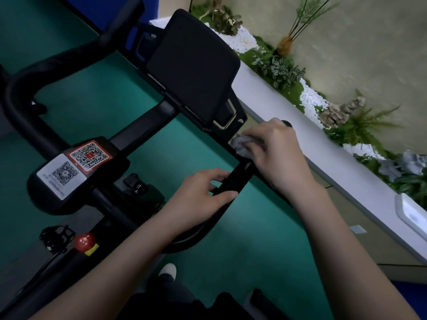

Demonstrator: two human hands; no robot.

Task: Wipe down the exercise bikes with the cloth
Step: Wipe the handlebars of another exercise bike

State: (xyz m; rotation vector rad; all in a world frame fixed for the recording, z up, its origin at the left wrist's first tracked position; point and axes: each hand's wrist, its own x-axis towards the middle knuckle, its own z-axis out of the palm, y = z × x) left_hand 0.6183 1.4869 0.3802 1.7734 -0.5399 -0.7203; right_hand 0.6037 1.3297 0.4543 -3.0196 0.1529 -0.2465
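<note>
Over green flooring (92, 93), the left hand (198, 195) is gripping the handlebar (233, 179) while the right hand (277, 153), at its two o'clock, is rubbing the clutched cloth (242, 145), likely sliding outward next.

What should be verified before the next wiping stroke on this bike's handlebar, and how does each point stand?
1. Cloth held in right hand: ok.
2. Cloth touching the handlebar: ok.
3. Left hand steadying the handlebar: ok, fingers curled round it.
4. Bar end beyond the right hand wiped: cannot tell.
5. Console screen wiped: cannot tell.
</note>
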